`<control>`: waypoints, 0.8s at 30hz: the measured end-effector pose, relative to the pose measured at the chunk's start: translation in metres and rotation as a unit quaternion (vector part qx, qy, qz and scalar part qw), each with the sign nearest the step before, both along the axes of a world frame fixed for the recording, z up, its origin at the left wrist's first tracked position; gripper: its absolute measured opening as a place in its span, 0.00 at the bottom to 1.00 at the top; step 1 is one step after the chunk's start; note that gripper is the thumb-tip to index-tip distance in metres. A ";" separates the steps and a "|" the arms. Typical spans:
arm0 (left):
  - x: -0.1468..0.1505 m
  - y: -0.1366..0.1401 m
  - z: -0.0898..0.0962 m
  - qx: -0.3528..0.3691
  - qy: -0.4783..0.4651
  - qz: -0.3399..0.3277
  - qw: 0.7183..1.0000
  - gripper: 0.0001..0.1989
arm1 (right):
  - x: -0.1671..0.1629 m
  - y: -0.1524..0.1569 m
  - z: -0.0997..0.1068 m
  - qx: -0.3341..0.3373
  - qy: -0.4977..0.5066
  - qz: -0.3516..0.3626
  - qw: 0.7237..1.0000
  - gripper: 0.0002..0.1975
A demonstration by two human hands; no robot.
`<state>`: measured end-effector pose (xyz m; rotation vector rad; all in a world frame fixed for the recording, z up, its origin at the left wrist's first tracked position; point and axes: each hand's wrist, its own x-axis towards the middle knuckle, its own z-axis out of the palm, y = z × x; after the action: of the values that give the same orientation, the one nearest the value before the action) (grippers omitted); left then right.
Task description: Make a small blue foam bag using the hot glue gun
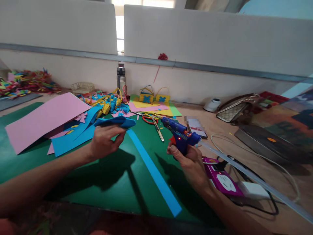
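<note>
Bare forearms (66, 173) reach in from the lower left and lower right, crossing the front of a green mat (107, 199). Above the mat, the left hand (105, 140) pinches a folded blue piece (110, 121) between thumb and fingers, its fold facing away from the wearer. A long blue strip (153, 171) runs from just under that piece toward the near edge; whether the two are joined cannot be told. Well apart from the left, the right hand (189, 160) is wrapped around the grip of a blue hot glue gun (180, 132), nozzle pointing up and to the left, a small red light glowing on its side. From its rear a clear glue stick (244, 170) trails to the lower right.

Beyond the nozzle lie red-handled scissors (149, 123). To the right, on the wooden table, are a phone (197, 127), a purple power strip (221, 178) with a white adapter (254, 189) plugged in, and farther back a patterned handbag (234, 112). Left of the hands, a large pink sheet (49, 119) overlaps blue sheets (66, 140). Two small yellow bags (146, 98) bearing blue butterflies stand near the wall, right of a bottle (121, 80); coloured scraps (31, 83) heap at far left.
</note>
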<state>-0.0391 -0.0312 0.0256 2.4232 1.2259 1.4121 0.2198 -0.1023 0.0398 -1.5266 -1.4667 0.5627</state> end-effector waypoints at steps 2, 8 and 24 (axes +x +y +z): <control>0.010 -0.007 0.014 -0.167 -0.100 0.019 0.981 0.10 | -0.001 -0.002 -0.004 0.004 0.019 0.023 1.000 0.15; 0.021 -0.007 0.015 -0.477 -0.287 -0.078 0.827 0.06 | -0.009 -0.016 -0.011 -0.010 0.012 0.082 0.997 0.14; 0.024 -0.004 0.008 -0.477 -0.284 -0.045 0.831 0.06 | -0.017 -0.027 -0.012 -0.024 -0.135 0.155 0.978 0.23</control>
<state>-0.0156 -0.0354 0.0338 1.2456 1.1986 0.9841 0.2023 -0.1289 0.0277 -1.4624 -1.9330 0.5925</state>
